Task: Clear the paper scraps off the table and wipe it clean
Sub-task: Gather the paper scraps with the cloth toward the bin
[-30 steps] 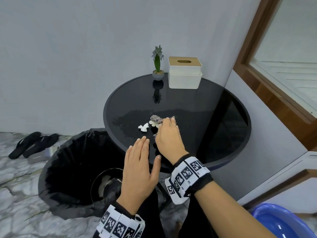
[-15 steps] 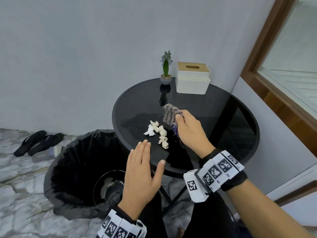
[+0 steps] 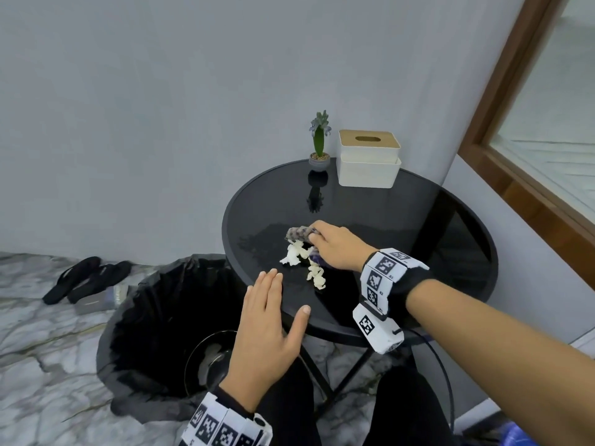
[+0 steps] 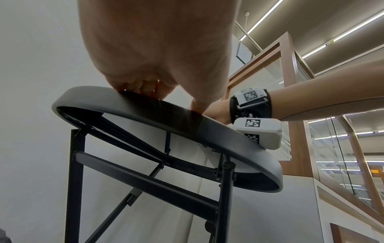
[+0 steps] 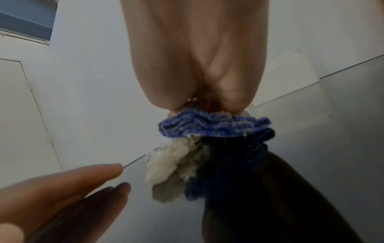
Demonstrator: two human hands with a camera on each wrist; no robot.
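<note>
Gripping a bunched blue cloth (image 3: 298,235), the person's right hand (image 3: 338,249) presses it down on the round black table (image 3: 418,226), fingers curled round the fabric. White paper scraps (image 3: 304,260) lie on the glossy top, touching the cloth's near edge and trailing toward the table's front edge. From the right wrist view the cloth (image 5: 214,125) sits right on top of the scraps (image 5: 166,162). Her left hand (image 3: 269,326) is flat with straight fingers, hovering at the table's front-left edge, its fingertips over the rim. Below that edge stands a bin lined with a black bag (image 3: 161,317). At the far edge stand a small potted plant (image 3: 319,141) and a white tissue box (image 3: 368,159).
</note>
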